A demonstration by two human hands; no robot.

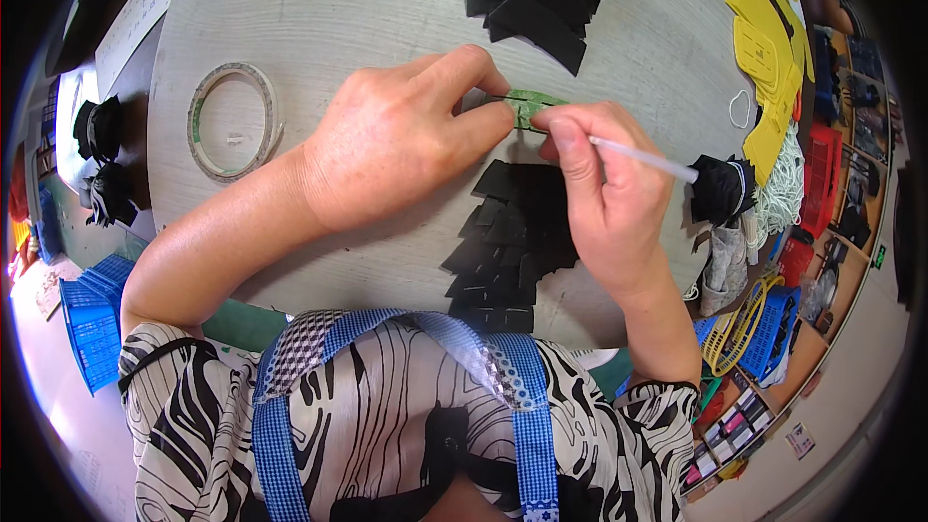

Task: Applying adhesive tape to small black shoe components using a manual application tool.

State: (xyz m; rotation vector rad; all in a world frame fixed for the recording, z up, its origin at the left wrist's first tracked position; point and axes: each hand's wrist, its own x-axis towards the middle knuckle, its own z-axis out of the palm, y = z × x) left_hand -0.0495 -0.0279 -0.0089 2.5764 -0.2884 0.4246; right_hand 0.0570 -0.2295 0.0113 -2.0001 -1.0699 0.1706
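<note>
My left hand [396, 126] lies across the middle of the table, its thumb and fingers closed on a small green piece [525, 108] with black edges. In my right hand [614, 188] is a thin whitish pen [648, 159], held slantwise between thumb and fingers. Its tip is hidden behind the fingers, beside the green piece. Some right fingertips touch the right end of that piece. Under both hands, toward me, a fanned row of black flat pieces [503, 242] overlaps, several with small white marks. A larger heap of black pieces [541, 0] lies beyond the hands.
A tape roll [196, 121] lies flat at left. Yellow cut pieces [764, 53], a tied black bundle [722, 188] and tangled white cord [781, 179] line the right edge. Blue baskets stand at lower left [89, 329] and lower right [768, 333].
</note>
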